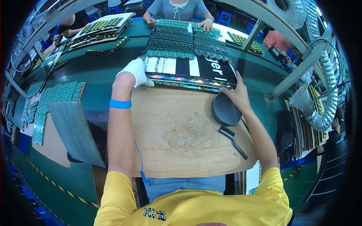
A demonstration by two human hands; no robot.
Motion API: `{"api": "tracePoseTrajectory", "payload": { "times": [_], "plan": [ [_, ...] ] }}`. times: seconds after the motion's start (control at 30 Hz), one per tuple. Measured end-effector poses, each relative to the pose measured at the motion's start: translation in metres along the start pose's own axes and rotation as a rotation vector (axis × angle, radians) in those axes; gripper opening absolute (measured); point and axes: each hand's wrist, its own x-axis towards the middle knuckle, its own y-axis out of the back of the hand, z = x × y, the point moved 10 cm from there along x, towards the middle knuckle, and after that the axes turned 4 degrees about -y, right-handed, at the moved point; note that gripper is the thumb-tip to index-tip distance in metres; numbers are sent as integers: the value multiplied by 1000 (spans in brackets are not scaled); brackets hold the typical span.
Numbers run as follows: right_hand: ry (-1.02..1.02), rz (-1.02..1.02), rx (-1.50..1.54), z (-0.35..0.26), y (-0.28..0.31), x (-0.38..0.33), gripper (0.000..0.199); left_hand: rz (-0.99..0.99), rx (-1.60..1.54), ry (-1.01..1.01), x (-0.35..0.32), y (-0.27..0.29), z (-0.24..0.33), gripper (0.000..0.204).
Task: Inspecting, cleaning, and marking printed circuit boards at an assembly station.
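Between my hands is a stack of printed cardboard sheets [205, 69], black and white on top with a colourful near edge. Rows of green circuit boards [171, 37] cover its far part. My left hand [136, 74], in a white glove, grips the stack's near left corner. My bare right hand [237, 94] holds the near right corner, thumb at the front edge. Just below the right hand, a dark round bowl [226, 109] rests on the wooden work board [162, 116]. A black brush [234, 143] lies near the bowl.
Across the green bench, a person's hand [206, 25] touches the circuit boards. Small debris [184, 137] is scattered over the wooden board. A grey panel [75, 128] stands at left beside more green boards [62, 91]. Metal posts [288, 83] and a clear duct [327, 94] rise at right.
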Motion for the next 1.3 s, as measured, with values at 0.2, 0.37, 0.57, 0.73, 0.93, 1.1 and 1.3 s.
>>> {"api": "tracePoseTrajectory", "payload": {
  "times": [0.2,0.37,0.57,0.73,0.93,1.1,1.3],
  "plan": [
    [-8,-15,42,0,0,2,109,25,-10,-2,5,-3,-2,99],
    [7,-5,-28,-1,3,5,109,27,25,39,9,-6,-6,115],
    [27,-21,-26,3,0,6,108,-16,-19,5,8,-7,-3,132],
    [49,-26,-7,1,-1,7,109,44,49,-30,14,-10,-4,133],
    [-20,-93,3,-4,-1,4,107,32,2,0,11,-8,-4,134],
    [43,-60,40,-2,5,9,102,-37,28,79,-7,3,2,122],
    [-66,-10,247,25,9,46,99,305,-125,-65,13,15,0,105]
  ]
}}
